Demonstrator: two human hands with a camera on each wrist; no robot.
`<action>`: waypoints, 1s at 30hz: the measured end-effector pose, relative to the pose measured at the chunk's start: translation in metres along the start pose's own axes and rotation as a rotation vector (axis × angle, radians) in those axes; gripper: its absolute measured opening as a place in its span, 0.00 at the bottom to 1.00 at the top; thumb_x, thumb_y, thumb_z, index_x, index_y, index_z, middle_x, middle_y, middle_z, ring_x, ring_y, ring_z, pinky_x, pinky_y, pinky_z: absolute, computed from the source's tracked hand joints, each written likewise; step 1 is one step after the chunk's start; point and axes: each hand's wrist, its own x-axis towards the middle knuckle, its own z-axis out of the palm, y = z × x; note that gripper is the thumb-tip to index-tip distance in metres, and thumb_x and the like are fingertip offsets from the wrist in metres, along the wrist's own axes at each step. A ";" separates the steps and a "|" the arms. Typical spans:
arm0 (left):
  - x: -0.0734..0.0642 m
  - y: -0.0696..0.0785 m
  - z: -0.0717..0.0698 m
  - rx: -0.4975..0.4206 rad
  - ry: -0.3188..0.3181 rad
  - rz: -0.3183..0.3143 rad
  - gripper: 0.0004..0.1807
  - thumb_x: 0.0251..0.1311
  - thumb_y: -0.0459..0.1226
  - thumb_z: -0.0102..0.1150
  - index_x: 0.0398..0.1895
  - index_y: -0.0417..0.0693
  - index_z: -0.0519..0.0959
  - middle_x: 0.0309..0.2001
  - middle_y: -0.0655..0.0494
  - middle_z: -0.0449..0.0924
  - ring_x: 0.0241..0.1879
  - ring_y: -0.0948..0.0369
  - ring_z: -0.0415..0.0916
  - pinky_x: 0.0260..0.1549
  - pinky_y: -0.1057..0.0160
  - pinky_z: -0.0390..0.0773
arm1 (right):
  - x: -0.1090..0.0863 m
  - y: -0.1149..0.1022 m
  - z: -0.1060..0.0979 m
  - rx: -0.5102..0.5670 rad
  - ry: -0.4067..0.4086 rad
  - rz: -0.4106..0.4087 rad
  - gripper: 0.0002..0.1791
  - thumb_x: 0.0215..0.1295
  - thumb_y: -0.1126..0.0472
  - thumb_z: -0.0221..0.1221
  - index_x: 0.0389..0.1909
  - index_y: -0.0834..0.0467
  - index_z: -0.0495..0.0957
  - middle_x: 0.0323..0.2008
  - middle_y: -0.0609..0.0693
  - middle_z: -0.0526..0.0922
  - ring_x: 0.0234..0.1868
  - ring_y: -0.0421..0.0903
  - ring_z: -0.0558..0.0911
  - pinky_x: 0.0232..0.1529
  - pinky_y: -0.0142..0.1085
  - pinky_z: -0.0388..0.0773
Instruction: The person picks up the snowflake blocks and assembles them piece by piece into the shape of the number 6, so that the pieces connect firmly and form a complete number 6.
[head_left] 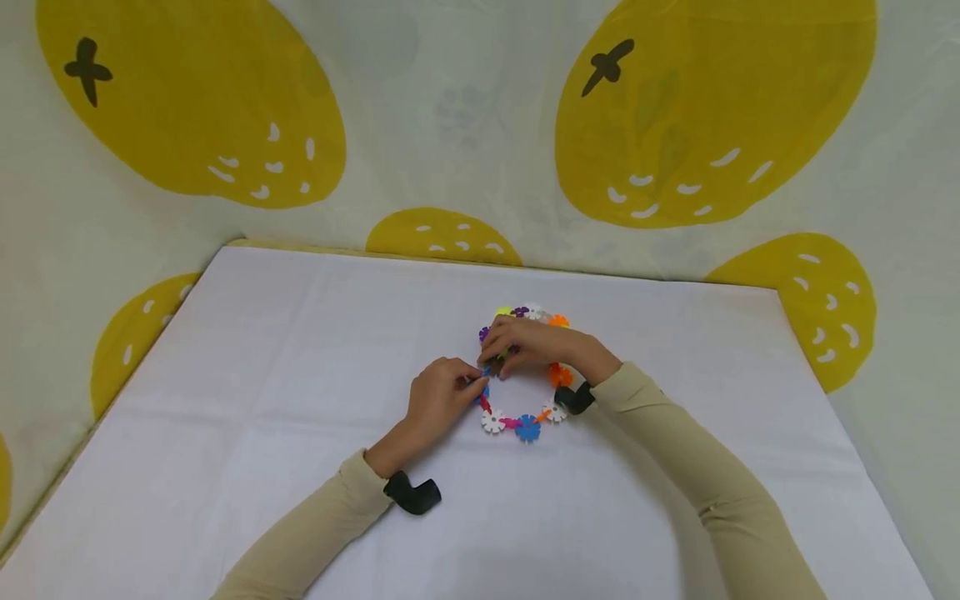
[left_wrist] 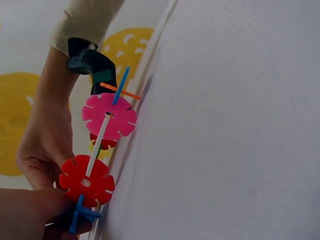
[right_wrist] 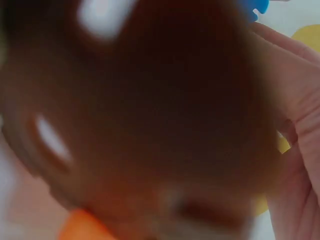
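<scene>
Notched plastic snowflake discs in many colours form a ring (head_left: 527, 428) on the white table. My left hand (head_left: 441, 396) pinches a blue disc (left_wrist: 82, 216) at the ring's left side, beside a red disc (left_wrist: 87, 181). A pink disc (left_wrist: 109, 116) is linked farther along by a white one seen edge-on. My right hand (head_left: 525, 340) reaches over the ring's upper left with fingers and thumb curled round its discs, close to the left fingertips. The right hand hides part of the ring. A dark, blurred shape fills most of the right wrist view.
The white-covered table (head_left: 300, 333) extends around the ring. Behind it hangs a pale cloth (head_left: 450, 125) printed with yellow fruit. Black wrist devices (head_left: 412, 493) sit on both wrists, the right one overlapping the ring's right side in the head view.
</scene>
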 end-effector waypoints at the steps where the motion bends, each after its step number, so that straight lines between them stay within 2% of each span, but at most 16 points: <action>1: 0.001 0.000 0.000 -0.003 0.002 0.004 0.06 0.55 0.39 0.70 0.33 0.47 0.89 0.31 0.59 0.86 0.30 0.64 0.74 0.25 0.69 0.72 | 0.000 0.000 0.000 -0.002 0.004 -0.003 0.17 0.56 0.63 0.69 0.47 0.60 0.85 0.47 0.52 0.84 0.52 0.50 0.73 0.55 0.42 0.71; 4: 0.003 0.001 0.001 -0.035 -0.007 0.000 0.06 0.55 0.39 0.70 0.33 0.46 0.88 0.33 0.58 0.86 0.31 0.64 0.75 0.26 0.69 0.72 | -0.003 0.001 0.000 0.009 0.014 -0.005 0.17 0.56 0.63 0.69 0.48 0.60 0.85 0.47 0.52 0.84 0.52 0.51 0.73 0.55 0.43 0.71; 9: 0.007 -0.002 0.002 -0.114 -0.049 -0.061 0.07 0.57 0.39 0.69 0.35 0.45 0.87 0.32 0.58 0.85 0.29 0.66 0.74 0.25 0.69 0.72 | -0.004 0.004 0.002 -0.006 0.046 -0.016 0.18 0.56 0.65 0.69 0.49 0.62 0.84 0.49 0.54 0.84 0.53 0.53 0.75 0.56 0.43 0.71; 13: 0.008 -0.006 0.000 -0.122 -0.065 -0.095 0.09 0.58 0.41 0.68 0.37 0.47 0.86 0.30 0.60 0.82 0.28 0.66 0.73 0.25 0.68 0.71 | -0.004 0.004 0.005 -0.006 0.090 0.001 0.20 0.55 0.65 0.69 0.51 0.64 0.83 0.53 0.57 0.82 0.54 0.54 0.75 0.56 0.44 0.71; 16: 0.008 -0.008 -0.001 -0.110 -0.074 -0.105 0.10 0.59 0.44 0.67 0.39 0.48 0.86 0.30 0.60 0.82 0.29 0.66 0.73 0.26 0.67 0.71 | -0.008 0.003 0.006 0.031 0.147 0.024 0.22 0.54 0.65 0.70 0.52 0.64 0.82 0.56 0.58 0.80 0.57 0.56 0.74 0.58 0.47 0.69; 19: 0.008 -0.010 0.000 -0.109 -0.078 -0.101 0.13 0.62 0.46 0.64 0.41 0.48 0.85 0.32 0.60 0.82 0.29 0.66 0.73 0.28 0.67 0.72 | -0.021 0.003 0.004 0.070 0.276 0.065 0.20 0.54 0.68 0.70 0.49 0.64 0.83 0.55 0.59 0.80 0.58 0.57 0.73 0.59 0.50 0.69; 22: 0.009 -0.009 -0.001 -0.119 -0.074 -0.098 0.14 0.64 0.48 0.61 0.42 0.47 0.85 0.33 0.59 0.82 0.30 0.66 0.74 0.28 0.66 0.73 | -0.043 0.009 0.002 0.107 0.502 0.184 0.15 0.56 0.70 0.68 0.46 0.65 0.84 0.51 0.60 0.81 0.52 0.56 0.76 0.52 0.47 0.74; 25: 0.010 -0.010 0.000 -0.124 -0.068 -0.100 0.13 0.65 0.46 0.61 0.42 0.48 0.85 0.33 0.59 0.82 0.29 0.66 0.73 0.28 0.66 0.72 | -0.066 0.016 0.002 0.181 0.684 0.395 0.16 0.60 0.68 0.66 0.49 0.66 0.81 0.49 0.62 0.80 0.46 0.56 0.77 0.43 0.40 0.75; 28: 0.011 -0.011 -0.001 -0.120 -0.066 -0.106 0.12 0.64 0.45 0.62 0.42 0.48 0.85 0.34 0.59 0.83 0.29 0.66 0.73 0.27 0.66 0.71 | -0.080 0.023 0.005 0.286 0.728 0.593 0.21 0.61 0.65 0.66 0.54 0.66 0.77 0.49 0.64 0.78 0.43 0.57 0.77 0.37 0.31 0.75; 30: 0.011 -0.013 -0.001 -0.117 -0.065 -0.107 0.11 0.64 0.44 0.62 0.42 0.48 0.85 0.34 0.58 0.84 0.29 0.66 0.73 0.26 0.66 0.71 | -0.084 0.027 0.010 0.332 0.712 0.662 0.24 0.60 0.65 0.67 0.56 0.68 0.75 0.48 0.66 0.78 0.42 0.57 0.78 0.35 0.28 0.75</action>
